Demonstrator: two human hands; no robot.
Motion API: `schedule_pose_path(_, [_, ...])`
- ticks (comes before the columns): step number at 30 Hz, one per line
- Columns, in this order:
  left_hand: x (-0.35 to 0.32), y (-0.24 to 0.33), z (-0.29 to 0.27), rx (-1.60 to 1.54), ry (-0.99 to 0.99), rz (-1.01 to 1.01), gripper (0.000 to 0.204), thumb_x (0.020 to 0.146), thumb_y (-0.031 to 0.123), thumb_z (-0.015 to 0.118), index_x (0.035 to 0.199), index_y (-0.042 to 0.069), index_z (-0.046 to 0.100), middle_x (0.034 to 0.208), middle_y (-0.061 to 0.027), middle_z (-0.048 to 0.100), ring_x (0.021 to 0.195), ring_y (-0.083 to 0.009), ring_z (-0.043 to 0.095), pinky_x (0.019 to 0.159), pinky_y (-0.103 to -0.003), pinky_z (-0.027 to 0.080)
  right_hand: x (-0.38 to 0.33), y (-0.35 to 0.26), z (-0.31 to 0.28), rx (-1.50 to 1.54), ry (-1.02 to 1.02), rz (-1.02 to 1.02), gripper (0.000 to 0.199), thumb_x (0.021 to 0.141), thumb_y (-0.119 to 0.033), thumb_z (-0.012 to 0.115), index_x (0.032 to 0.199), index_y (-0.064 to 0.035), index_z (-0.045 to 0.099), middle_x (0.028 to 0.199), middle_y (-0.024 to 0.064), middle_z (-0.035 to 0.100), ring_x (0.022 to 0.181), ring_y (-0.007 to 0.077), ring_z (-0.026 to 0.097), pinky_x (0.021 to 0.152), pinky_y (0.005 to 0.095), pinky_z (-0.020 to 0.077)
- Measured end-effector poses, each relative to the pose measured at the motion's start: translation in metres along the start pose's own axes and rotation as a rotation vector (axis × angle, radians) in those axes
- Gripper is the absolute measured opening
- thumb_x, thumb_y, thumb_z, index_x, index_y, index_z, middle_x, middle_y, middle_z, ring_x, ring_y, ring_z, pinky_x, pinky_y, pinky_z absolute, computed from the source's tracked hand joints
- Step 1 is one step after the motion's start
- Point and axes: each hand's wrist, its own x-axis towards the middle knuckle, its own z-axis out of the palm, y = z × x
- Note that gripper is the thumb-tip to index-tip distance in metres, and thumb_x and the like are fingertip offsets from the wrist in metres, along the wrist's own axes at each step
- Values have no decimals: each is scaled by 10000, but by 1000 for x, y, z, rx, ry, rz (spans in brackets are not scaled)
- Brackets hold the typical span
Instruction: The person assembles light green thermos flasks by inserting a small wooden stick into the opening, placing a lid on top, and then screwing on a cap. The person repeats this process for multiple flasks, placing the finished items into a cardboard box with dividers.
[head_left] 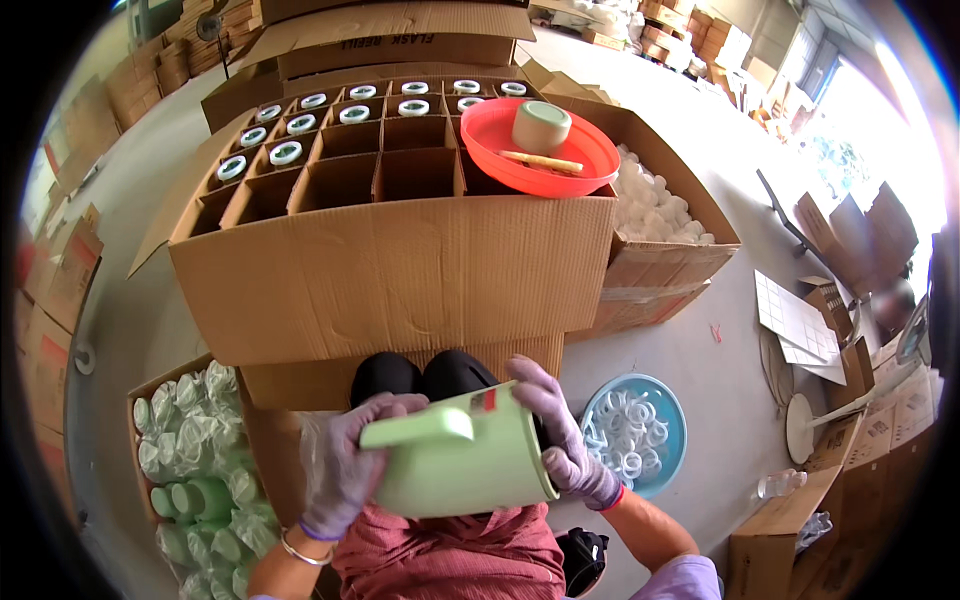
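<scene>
A light green plastic jug point(455, 455) lies on its side in the air above my lap, its handle toward me and a small red label near the rim. My left hand point(345, 465), in a pale purple glove, grips the jug's closed end by the handle. At the other end, my gloved right hand point(565, 435) holds the open rim, with fingers at the top edge and thumb lower down. Whether any fingertips reach inside is hidden. Beyond the hands stands a divided cardboard carton point(390, 275) with several white-ringed, round-mouthed containers point(286, 153) in its cells.
A red basin point(480, 150) holding a round green-topped piece point(541, 127) and a stick point(540, 161) rests on the carton's right corner. Beside it is a box of white pieces point(650, 205). A blue basin point(680, 440) of clear rings is right; bagged green jugs point(205, 497) fill a box left.
</scene>
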Motion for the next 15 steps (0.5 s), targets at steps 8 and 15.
schedule_pose_path(8, [13, 7, -20, -81, -34, 16, 182, 912, 169, 648, 942, 11, 732, 960, -95, 751, 1006, -209, 685, 976, -363, 477, 15, 13, 2, -183, 135, 94, 685, 970, -409, 388, 1471, 53, 323, 1545, 281, 226, 1447, 434, 213, 1184, 500, 191])
schedule_pose_path(15, [20, 21, -16, 744, 79, 974, 169, 910, 138, 618, 972, 28, 731, 963, -122, 727, 1008, -285, 685, 1022, -439, 456, 35, 6, 32, 466, 305, 517, 681, 1052, -503, 324, 1535, -33, 226, 1496, 137, 318, 1373, 246, 328, 1166, 373, 247])
